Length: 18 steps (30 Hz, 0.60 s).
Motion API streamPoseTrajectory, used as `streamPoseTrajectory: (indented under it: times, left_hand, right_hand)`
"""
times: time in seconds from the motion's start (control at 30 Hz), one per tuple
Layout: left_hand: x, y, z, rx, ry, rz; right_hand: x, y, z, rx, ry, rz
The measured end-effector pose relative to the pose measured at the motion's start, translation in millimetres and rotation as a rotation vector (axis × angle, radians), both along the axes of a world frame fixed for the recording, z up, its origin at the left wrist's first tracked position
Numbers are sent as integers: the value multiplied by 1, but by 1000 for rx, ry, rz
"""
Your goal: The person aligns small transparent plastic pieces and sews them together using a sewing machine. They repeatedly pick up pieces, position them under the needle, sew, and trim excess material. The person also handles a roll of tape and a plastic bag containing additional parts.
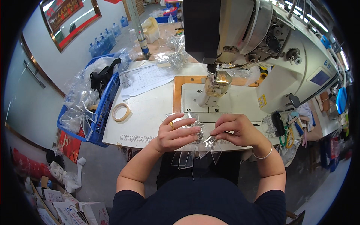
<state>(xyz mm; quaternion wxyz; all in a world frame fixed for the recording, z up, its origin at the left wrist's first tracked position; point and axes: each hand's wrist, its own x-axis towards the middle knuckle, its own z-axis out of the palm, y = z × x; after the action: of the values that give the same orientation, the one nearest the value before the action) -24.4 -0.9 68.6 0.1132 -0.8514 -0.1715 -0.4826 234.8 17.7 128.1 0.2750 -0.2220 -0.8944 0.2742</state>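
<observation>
At the table's front edge, a bundle of clear plastic pieces [186,159] fans out, its lower ends hanging over my lap. My left hand [178,133] grips the bundle from the left, long fingers laid across it and the thumb hidden. My right hand [237,130] pinches the bundle's right side between thumb and fingertips. Just beyond my hands stands a white sewing machine [277,84], its post [212,95] rising from a pale metal plate [192,98]. Glare on the plastic hides how its pieces are joined.
A tape roll [122,112] and a printed sheet [148,80] lie on the table's left. Beside it stands a blue basket [107,108] full of clear plastic. Scissors [288,137] and other tools lie at the right end. Boxes [92,212] crowd the lower left floor.
</observation>
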Motion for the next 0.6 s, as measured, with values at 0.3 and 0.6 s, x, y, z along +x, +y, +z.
streamPoseTrajectory:
  times: [0.3,0.6]
  left_hand:
    - [12,-32,15,-1255,-1069,-312]
    - [15,-54,-14,-1484,-1041,-278]
  right_hand:
    - [12,-6,-45,-732,736,-312]
    - [-60,-41,-55,-913,709,-290]
